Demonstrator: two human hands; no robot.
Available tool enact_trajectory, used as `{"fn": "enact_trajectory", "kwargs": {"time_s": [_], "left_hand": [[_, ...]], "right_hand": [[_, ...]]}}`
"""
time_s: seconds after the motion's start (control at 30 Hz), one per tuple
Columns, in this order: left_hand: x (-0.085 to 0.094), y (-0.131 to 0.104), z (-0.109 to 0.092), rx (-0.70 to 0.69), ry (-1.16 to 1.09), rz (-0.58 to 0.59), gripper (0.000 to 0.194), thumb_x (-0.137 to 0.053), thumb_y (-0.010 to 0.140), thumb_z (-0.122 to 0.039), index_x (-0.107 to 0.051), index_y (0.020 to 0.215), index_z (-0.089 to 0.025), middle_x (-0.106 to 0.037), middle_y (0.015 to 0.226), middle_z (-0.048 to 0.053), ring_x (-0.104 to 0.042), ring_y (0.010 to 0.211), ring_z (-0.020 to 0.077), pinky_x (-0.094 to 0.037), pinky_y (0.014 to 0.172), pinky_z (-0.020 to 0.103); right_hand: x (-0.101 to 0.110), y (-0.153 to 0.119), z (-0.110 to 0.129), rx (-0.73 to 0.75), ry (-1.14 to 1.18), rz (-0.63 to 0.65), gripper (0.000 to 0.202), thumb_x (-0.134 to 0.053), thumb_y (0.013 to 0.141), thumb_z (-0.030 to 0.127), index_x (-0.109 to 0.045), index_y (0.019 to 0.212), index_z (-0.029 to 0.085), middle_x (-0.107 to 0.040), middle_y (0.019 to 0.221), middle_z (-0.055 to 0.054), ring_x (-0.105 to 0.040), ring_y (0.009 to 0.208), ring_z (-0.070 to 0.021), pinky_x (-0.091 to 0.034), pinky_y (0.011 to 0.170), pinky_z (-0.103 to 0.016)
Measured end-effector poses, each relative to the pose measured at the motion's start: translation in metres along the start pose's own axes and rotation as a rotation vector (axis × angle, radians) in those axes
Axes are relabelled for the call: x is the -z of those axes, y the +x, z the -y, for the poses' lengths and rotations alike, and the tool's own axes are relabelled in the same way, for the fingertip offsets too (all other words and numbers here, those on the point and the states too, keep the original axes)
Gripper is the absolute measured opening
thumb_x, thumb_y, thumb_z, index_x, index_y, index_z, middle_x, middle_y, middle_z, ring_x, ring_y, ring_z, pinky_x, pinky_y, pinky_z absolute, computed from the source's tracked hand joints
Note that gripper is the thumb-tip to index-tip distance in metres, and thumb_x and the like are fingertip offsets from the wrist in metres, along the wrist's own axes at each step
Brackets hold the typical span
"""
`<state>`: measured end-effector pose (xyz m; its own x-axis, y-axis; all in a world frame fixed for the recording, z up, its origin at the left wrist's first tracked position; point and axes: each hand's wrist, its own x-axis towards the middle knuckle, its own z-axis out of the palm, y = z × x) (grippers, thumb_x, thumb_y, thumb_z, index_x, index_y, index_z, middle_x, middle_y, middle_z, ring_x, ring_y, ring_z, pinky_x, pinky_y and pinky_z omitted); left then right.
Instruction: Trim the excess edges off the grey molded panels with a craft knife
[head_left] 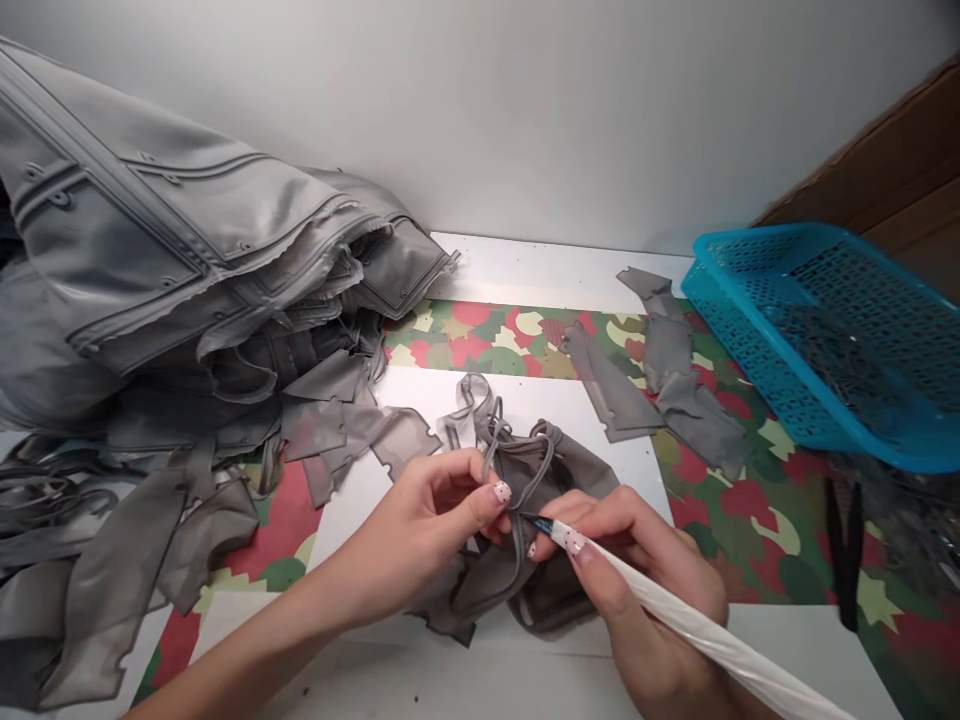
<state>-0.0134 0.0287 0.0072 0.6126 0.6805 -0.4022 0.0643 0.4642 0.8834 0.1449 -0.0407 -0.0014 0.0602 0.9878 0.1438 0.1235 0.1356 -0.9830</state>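
My left hand [457,505] is closed, pinching the thin edge of a soft grey rubbery piece [555,460] between thumb and fingers. That piece lies crumpled in loops under both hands, and its lower part spreads toward me. In my right hand [637,580] is a slim pen-like tool [675,615] wrapped in white, with a dark pointed tip. The tip meets the grey edge just right of my left thumb. Whether it cuts into the material cannot be made out.
A big heap of grey moulded sheets [225,230] rises on the left, with loose grey strips [105,600] before it. Flat grey offcuts [675,370] lie at right. A blue basket [810,400] holds dark scraps, near black V-shaped tweezers [846,560]. White paper covers camouflage-patterned cloth [480,335].
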Motion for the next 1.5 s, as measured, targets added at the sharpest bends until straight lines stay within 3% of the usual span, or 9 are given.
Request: {"fn": "enact_trajectory", "kwargs": {"time_s": [0.3,0.57,0.73,0.9,1.3,1.5], "left_hand": [[-0.0028,-0.0019,0.0011,-0.013,0.102,-0.057,0.023,-0.053,0.083,-0.034,-0.051,0.069,-0.016,-0.051,0.067,-0.002,-0.048,0.066,0.0107,-0.039,0.063,0.022],[-0.0079,-0.0024,0.0003,-0.032,0.101,-0.065,0.022,-0.053,0.083,-0.031,-0.05,0.068,-0.015,-0.051,0.066,-0.002,-0.047,0.064,0.0096,-0.039,0.061,0.021],[-0.0056,-0.0017,0.0022,-0.042,0.061,-0.101,0.023,-0.052,0.084,-0.033,-0.05,0.068,-0.016,-0.053,0.065,-0.003,-0.05,0.065,0.0091,-0.04,0.063,0.02],[-0.0031,0.0009,0.0025,-0.027,0.028,-0.155,0.025,-0.052,0.084,-0.034,-0.052,0.068,-0.015,-0.055,0.064,-0.002,-0.051,0.063,0.0097,-0.04,0.062,0.021],[-0.0014,0.0015,0.0032,-0.055,-0.07,-0.237,0.021,-0.052,0.085,-0.032,-0.053,0.072,-0.015,-0.051,0.072,-0.002,-0.052,0.07,0.0098,-0.044,0.071,0.023],[-0.0041,0.0014,0.0025,-0.043,-0.1,-0.167,0.021,-0.049,0.087,-0.032,-0.054,0.075,-0.015,-0.058,0.076,0.0,-0.058,0.078,0.0126,-0.046,0.077,0.025]], "right_hand": [[-0.0012,0.001,-0.005,0.131,-0.204,0.009,0.013,-0.048,0.078,0.007,-0.049,0.076,0.02,-0.051,0.064,-0.001,-0.054,0.06,-0.0147,-0.046,0.054,-0.027],[-0.0025,0.0031,-0.0074,0.254,-0.375,0.0,0.016,-0.047,0.075,0.002,-0.049,0.078,0.018,-0.052,0.066,-0.003,-0.051,0.058,-0.0141,-0.043,0.052,-0.027],[-0.0016,0.0017,-0.0047,0.178,-0.25,-0.046,0.015,-0.048,0.077,0.004,-0.05,0.082,0.018,-0.053,0.068,-0.003,-0.055,0.065,-0.0158,-0.047,0.059,-0.029],[-0.0053,0.0013,-0.0005,0.207,-0.127,-0.137,0.015,-0.046,0.077,0.006,-0.053,0.08,0.018,-0.055,0.067,-0.003,-0.057,0.066,-0.0171,-0.048,0.061,-0.033],[-0.0049,-0.0002,0.0004,0.204,-0.141,-0.197,0.017,-0.049,0.076,0.004,-0.055,0.079,0.02,-0.059,0.066,-0.001,-0.06,0.068,-0.0175,-0.048,0.066,-0.033],[-0.0042,-0.0007,0.0006,0.194,-0.132,-0.179,0.017,-0.049,0.075,0.003,-0.056,0.079,0.019,-0.059,0.067,-0.002,-0.06,0.07,-0.0175,-0.048,0.067,-0.033]]}}
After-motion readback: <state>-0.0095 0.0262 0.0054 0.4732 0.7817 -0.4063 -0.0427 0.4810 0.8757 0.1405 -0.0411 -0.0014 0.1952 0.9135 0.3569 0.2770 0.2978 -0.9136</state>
